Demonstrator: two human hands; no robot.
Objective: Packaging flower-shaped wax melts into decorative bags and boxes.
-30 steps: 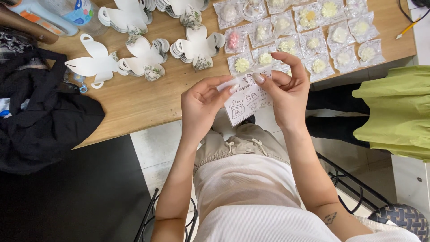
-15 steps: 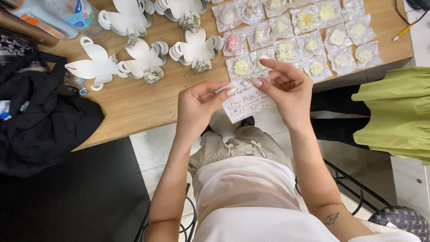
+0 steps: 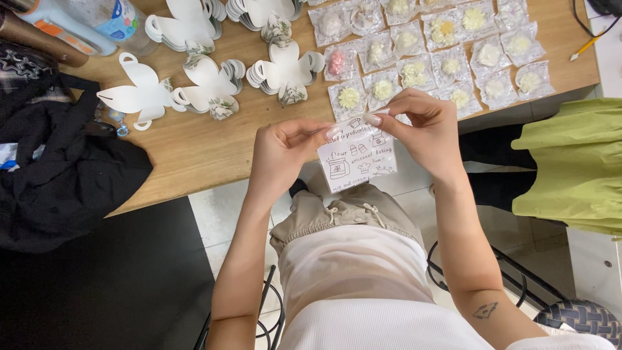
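Just off the counter's (image 3: pixel 214 146) front edge, the left hand (image 3: pixel 280 152) and right hand (image 3: pixel 424 126) each pinch the top of a small illustrated card (image 3: pixel 356 155), seemingly sleeved in clear wrap.

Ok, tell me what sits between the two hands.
In the head view, only the small printed card spans the gap: left hand and right hand pinch its top edge.
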